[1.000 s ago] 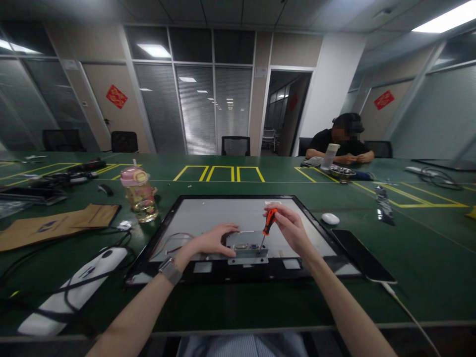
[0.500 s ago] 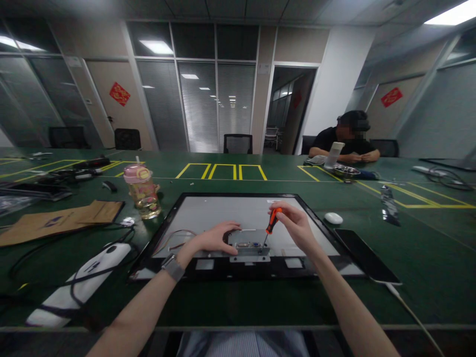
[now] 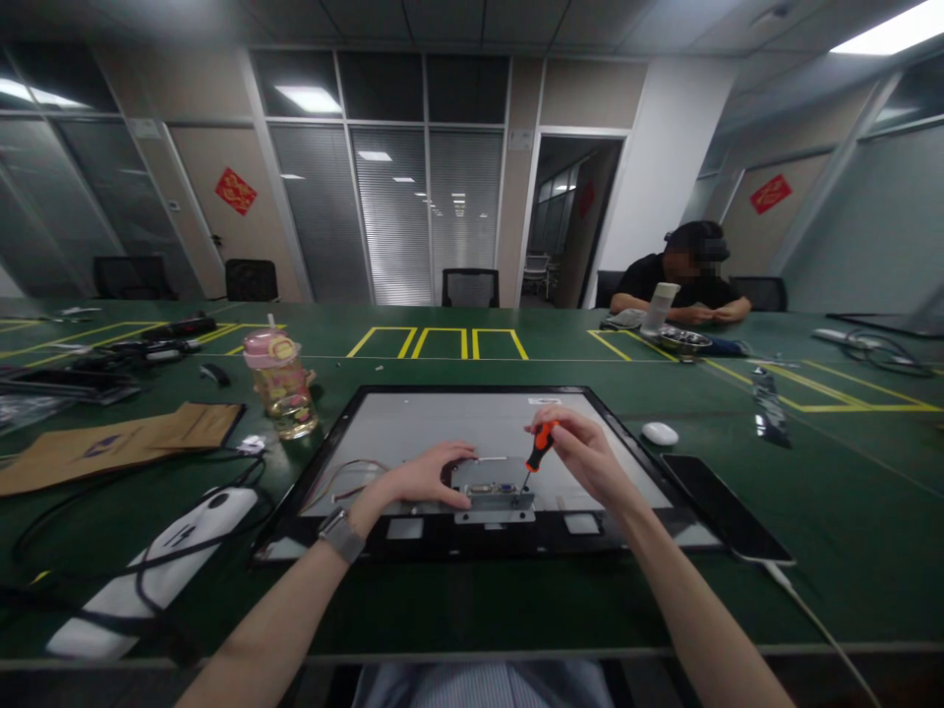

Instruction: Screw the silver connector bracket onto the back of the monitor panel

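Observation:
A flat display panel (image 3: 435, 418) with a black frame lies on the table, its pale back upward. Near its front edge sits a metal bracket (image 3: 483, 513) with a row of connector ports, one of them blue. My left hand (image 3: 424, 475) grips the bracket's left side, thumb at the front and fingers farther back. An orange and black screwdriver (image 3: 542, 444) is held in my right hand (image 3: 582, 447). It leans slightly, with its shaft pointing down and its tip at the right end of the bracket. Thin wires (image 3: 343, 475) lie on the panel left of my left hand.
To the left are a pink-lidded bottle (image 3: 280, 388), a paper bag (image 3: 125, 442) and a white power strip (image 3: 158, 570) with black cables. A phone (image 3: 727, 506) on a cable and a white case (image 3: 660, 434) lie right of the panel. Across the table a person (image 3: 678, 275) sits.
The screwdriver and my right hand have shifted very slightly; the tip stays at the bracket. My left hand keeps its place. The whole view has moved a little.

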A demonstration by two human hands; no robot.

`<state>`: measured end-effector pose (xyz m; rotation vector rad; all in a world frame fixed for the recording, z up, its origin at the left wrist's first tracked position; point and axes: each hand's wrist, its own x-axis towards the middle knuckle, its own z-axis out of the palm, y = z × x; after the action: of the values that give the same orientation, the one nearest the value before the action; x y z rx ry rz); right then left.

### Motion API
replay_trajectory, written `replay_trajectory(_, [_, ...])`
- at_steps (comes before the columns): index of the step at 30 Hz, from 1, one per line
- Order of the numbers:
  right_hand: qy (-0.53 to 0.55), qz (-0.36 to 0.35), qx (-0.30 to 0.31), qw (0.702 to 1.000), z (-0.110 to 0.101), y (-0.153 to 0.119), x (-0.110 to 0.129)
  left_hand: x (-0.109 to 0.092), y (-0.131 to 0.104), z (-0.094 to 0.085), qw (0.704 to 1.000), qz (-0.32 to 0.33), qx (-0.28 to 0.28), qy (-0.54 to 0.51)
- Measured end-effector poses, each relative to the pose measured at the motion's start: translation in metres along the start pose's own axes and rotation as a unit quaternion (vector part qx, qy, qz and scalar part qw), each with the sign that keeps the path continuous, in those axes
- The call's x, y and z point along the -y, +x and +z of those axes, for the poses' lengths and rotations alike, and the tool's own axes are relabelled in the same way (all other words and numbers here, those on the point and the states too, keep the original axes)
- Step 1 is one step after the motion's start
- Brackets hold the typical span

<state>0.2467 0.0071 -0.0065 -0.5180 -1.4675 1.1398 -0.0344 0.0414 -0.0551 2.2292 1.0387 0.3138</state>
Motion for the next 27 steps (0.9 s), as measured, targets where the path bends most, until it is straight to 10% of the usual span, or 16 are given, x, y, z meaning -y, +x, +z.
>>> replay_trajectory(27, [0.066, 0.049, 0.052, 0.995, -0.0004, -0.0011, 0.0000, -0.0070, -0.0001, -0.0011, 1.000, -0.013, 0.000, 0.003])
